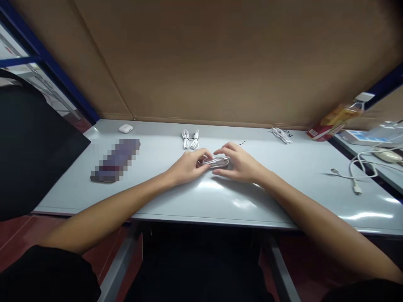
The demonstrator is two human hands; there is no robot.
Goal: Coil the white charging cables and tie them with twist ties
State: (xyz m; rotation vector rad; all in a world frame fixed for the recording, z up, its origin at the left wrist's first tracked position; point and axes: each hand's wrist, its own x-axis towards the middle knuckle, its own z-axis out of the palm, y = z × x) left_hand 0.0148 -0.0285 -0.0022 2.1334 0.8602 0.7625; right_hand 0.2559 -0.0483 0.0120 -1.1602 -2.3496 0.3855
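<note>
A coiled white cable (216,162) lies just over the grey tabletop in front of me. My left hand (191,166) has its thumb and fingers closed on the left end of the coil. At the coil's right end, my right hand (242,164) curves round with thumb and fingers apart, and I see no grip on the cable there. Behind the hands are two bundled white cables (186,139) side by side, each with a dark tie round its middle. A short thin black tie (242,143) rests just beyond my right hand.
Another coiled white cable (282,135) lies at the back right, near a tilted drink bottle (335,121). Loose white cable ends (355,186) spread at the right. A white earbud case (126,128) and a blurred-out object (116,161) are on the left. Cardboard (201,63) walls the back.
</note>
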